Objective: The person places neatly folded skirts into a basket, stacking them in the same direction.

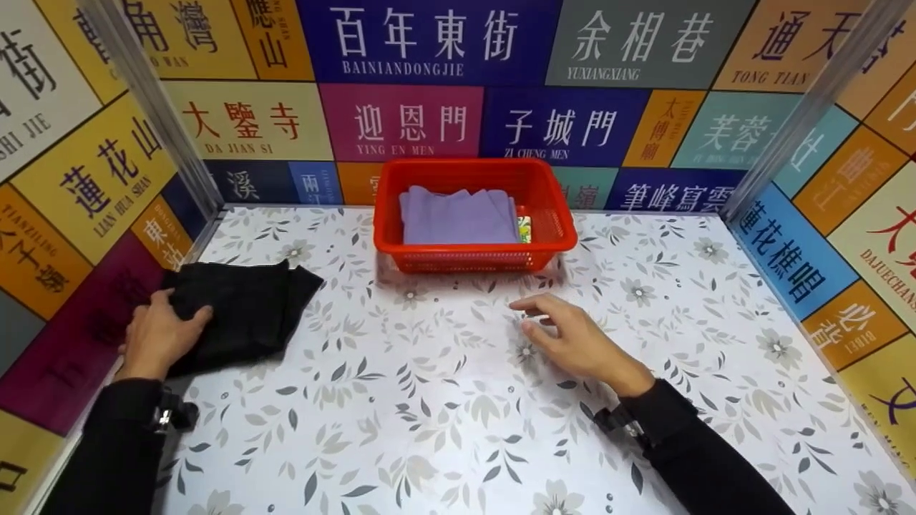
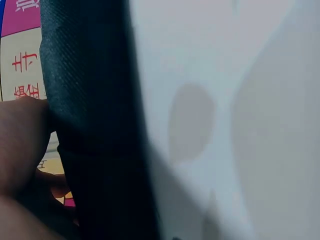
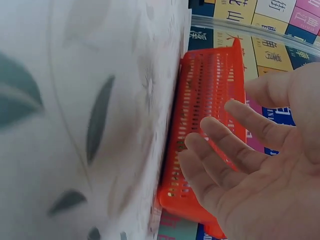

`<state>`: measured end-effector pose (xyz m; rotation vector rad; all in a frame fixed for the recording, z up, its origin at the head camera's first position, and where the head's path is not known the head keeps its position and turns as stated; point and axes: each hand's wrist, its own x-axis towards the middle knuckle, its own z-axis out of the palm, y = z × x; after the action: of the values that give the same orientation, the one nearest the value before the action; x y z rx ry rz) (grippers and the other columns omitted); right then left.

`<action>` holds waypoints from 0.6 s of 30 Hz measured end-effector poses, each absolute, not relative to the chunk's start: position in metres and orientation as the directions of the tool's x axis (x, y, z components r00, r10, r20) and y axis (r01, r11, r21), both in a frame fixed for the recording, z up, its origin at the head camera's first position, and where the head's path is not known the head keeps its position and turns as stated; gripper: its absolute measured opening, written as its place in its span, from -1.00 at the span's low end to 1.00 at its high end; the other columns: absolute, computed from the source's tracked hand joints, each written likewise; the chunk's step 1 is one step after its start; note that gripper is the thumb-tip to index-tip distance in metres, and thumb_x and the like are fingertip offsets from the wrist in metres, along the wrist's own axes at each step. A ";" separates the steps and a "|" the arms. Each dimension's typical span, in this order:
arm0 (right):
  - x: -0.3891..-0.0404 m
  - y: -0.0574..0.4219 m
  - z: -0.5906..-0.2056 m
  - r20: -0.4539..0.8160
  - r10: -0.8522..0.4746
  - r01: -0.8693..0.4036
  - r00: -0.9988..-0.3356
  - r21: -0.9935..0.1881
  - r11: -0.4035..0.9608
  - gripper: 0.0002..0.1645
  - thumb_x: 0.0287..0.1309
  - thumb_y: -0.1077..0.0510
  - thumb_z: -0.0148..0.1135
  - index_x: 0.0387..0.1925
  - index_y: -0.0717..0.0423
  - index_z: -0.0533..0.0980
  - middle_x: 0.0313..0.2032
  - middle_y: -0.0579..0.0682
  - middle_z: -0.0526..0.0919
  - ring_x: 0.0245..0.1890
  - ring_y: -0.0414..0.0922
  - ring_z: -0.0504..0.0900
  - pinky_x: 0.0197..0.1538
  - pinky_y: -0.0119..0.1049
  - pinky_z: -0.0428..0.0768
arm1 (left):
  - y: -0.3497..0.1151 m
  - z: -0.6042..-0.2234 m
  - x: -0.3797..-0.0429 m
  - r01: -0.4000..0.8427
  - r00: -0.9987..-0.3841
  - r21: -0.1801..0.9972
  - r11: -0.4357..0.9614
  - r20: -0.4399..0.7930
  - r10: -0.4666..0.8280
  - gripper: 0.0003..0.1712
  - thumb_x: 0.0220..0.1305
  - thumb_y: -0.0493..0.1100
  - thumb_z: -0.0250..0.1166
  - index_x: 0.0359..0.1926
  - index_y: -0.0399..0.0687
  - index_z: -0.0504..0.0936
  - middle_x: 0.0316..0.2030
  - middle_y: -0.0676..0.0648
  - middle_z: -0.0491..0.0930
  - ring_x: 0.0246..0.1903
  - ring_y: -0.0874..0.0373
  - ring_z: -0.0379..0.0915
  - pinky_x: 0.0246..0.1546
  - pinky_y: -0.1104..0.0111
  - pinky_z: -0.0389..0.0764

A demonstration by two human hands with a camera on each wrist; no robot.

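A folded black cloth (image 1: 240,307) lies at the left of the table. My left hand (image 1: 161,332) grips its left edge, thumb on top; the other fingers are partly hidden. In the left wrist view the black cloth (image 2: 95,100) stretches past the hand (image 2: 20,145). My right hand (image 1: 583,343) is held over the table right of centre, holding nothing, its fingers loosely bent. In the right wrist view the palm and relaxed fingers of that hand (image 3: 270,165) show in front of the red basket (image 3: 205,90).
A red plastic basket (image 1: 465,259) stands at the back of the table. Folded lilac cloth (image 1: 458,218) and a small green-yellow patterned item (image 1: 525,229) are inside it. Panels with large characters (image 1: 401,118) wall the floral-covered table (image 1: 444,400) at the back and sides.
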<state>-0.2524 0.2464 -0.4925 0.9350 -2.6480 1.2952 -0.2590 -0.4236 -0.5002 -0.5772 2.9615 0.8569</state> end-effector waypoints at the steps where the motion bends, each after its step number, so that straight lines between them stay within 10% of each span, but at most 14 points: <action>1: -0.247 0.241 -0.486 0.258 -0.494 -0.512 -0.830 -0.704 0.492 -0.55 0.75 0.07 0.31 0.50 0.07 0.66 0.39 0.13 0.79 0.41 0.29 0.76 0.45 0.35 0.74 | -0.422 -0.501 -0.258 -0.338 -0.936 0.515 0.788 -0.098 -0.338 0.17 0.70 0.38 0.19 0.85 -0.37 0.02 0.62 -0.82 0.14 0.53 -0.89 0.17 0.41 -0.77 0.28; 18: -0.242 0.176 -0.474 0.121 -0.575 -0.468 -0.809 -0.724 0.506 -0.49 0.74 0.10 0.32 0.54 0.12 0.58 0.50 0.18 0.69 0.47 0.30 0.73 0.45 0.19 0.80 | -0.357 -0.492 -0.249 -0.188 -0.982 0.482 0.856 -0.063 -0.180 0.14 0.63 0.35 0.38 0.81 -0.30 0.19 0.61 -0.68 0.24 0.59 -0.72 0.22 0.42 -0.76 0.33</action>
<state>-0.2423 0.1757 -0.4741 0.9907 -2.8422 1.2976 -0.2493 -0.3574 -0.4919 -0.2981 3.0108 0.7845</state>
